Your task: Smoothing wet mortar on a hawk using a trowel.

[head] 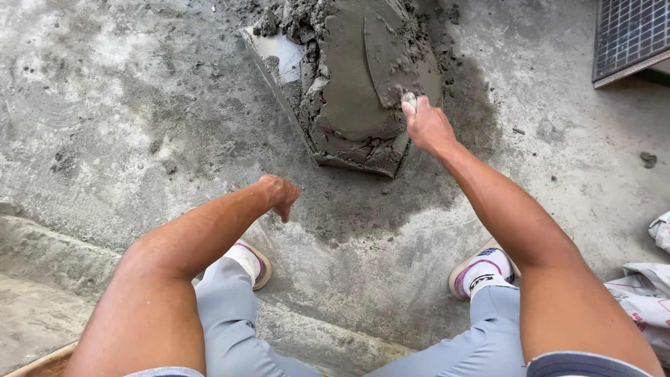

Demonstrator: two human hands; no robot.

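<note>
On the concrete floor (pixel 105 105) sits the mortar heap (pixel 363 84); the right hand (pixel 426 126), fingers closed around a trowel handle (pixel 410 102), works its near side. Left hand (pixel 279 195), loosely curled and empty, hangs nearer the feet. Smooth strokes likely serve best.

Bare floor (pixel 125 105) lies open left; mortar heap (pixel 363 77) blocks ahead.

The light is bright and soft, like outdoor daylight from above. Shadows are faint; only a soft dark patch lies around the wet mortar pile (pixel 363 77). Near that pile the picture is sharp. A small pale shine sits just left of it. Far from it, lines bend a little.
</note>
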